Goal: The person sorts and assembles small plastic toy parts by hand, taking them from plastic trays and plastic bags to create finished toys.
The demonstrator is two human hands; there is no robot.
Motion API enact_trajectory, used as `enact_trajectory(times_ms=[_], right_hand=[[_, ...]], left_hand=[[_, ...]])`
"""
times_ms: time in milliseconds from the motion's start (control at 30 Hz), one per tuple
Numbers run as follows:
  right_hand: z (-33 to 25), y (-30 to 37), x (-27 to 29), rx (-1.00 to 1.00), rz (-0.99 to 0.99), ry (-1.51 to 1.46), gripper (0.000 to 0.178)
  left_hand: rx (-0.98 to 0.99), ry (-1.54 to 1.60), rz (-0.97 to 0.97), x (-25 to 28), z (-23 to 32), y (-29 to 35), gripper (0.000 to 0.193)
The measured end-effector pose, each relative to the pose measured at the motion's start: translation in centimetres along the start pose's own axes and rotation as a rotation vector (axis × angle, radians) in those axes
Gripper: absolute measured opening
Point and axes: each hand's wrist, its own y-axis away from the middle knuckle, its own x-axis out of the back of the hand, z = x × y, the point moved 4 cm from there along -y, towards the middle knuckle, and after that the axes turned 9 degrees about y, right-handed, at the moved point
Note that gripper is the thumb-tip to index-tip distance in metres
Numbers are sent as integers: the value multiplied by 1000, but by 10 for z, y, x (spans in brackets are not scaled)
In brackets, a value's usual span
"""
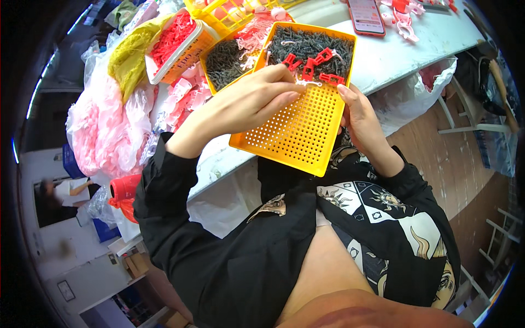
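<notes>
A yellow perforated plastic basket (289, 131) lies tilted at the table's front edge. Dark screws (284, 45) fill its far half, with several red plastic clips (321, 56) and small pale pink pieces (313, 83) on top. My right hand (358, 112) grips the basket's right rim, thumb on top and the other fingers mostly hidden below. My left hand (257, 101) reaches across the basket from the left. Its fingers are drawn together near the clips and pink pieces, and whatever they hold is hidden.
A second yellow basket (204, 59) of dark screws and pink parts sits left. Beyond are a white tub (188, 50) of red pieces, bags of pink parts (106, 128) and a yellow crate (225, 21). A phone (366, 17) lies on the white table (432, 34). A plastic bag (407, 106) hangs right.
</notes>
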Motion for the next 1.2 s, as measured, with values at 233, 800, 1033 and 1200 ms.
enact_trajectory(times_ms=[233, 800, 1033, 1200], right_hand=[[4, -6, -3, -18, -5, -2, 35], [5, -9, -11, 5, 72, -1, 32], [5, -22, 8, 45, 113, -127, 34], [8, -26, 18, 86, 67, -161, 38]], left_hand=[[-92, 69, 172, 11, -24, -24, 38], [-16, 186, 230, 9, -8, 5, 35], [-14, 453, 693, 87, -42, 100, 47], [523, 177, 1263, 149, -107, 277, 38]])
